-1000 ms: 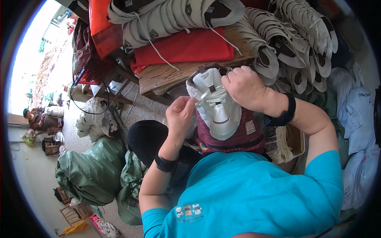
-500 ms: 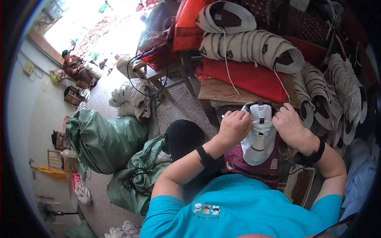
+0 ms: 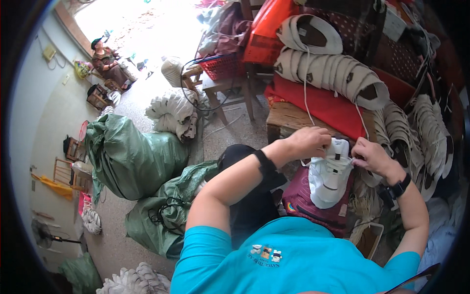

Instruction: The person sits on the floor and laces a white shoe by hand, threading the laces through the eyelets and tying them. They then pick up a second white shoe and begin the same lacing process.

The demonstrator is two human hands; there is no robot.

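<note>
White shoe upper (image 3: 327, 190) sits toe toward the person on maroon fabric (image 3: 298, 191) at the lap, just off the near edge of the wooden tabletop (image 3: 285, 115). From where I'm standing: right hand (image 3: 370, 157) narrow, looks pinched on a white lace (image 3: 353, 160) by the upper's right edge; left hand (image 3: 309, 141) curled at its upper left, fingertips hidden, can't tell its grip. Risk: loose laces (image 3: 306, 93) dangling off the stack of cream uppers (image 3: 327, 72) could tangle, being so near. Uneven pull might twist the upper, soft fabric bracing it poorly.
</note>
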